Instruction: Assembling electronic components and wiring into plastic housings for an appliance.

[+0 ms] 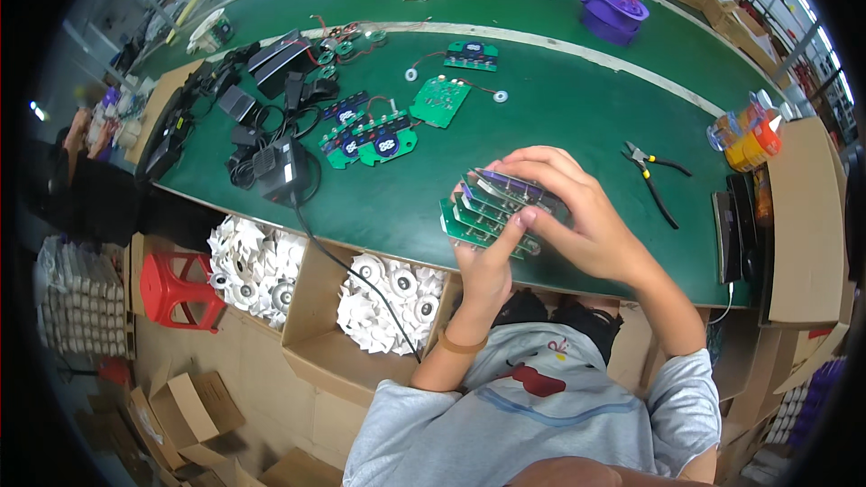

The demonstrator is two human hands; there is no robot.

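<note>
Both hands, left hand (485,263) and right hand (577,216), hold a stack of green boards (492,209) over the near bench (577,117). Pliers (654,176) lie right.

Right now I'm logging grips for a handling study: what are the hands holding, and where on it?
Both hold a stack of green circuit boards: the left hand under its near edge, the right hand over its top and right side.

L hand (483,261): forearm up from lower edge, wristband on wrist, palm up, thumb pressed fwd, fingers curled under in a grip. R hand (568,216): arm in from lower right, elbow bent, palm down, fingers arched and spread, tips pinching, just above L hand.
</note>
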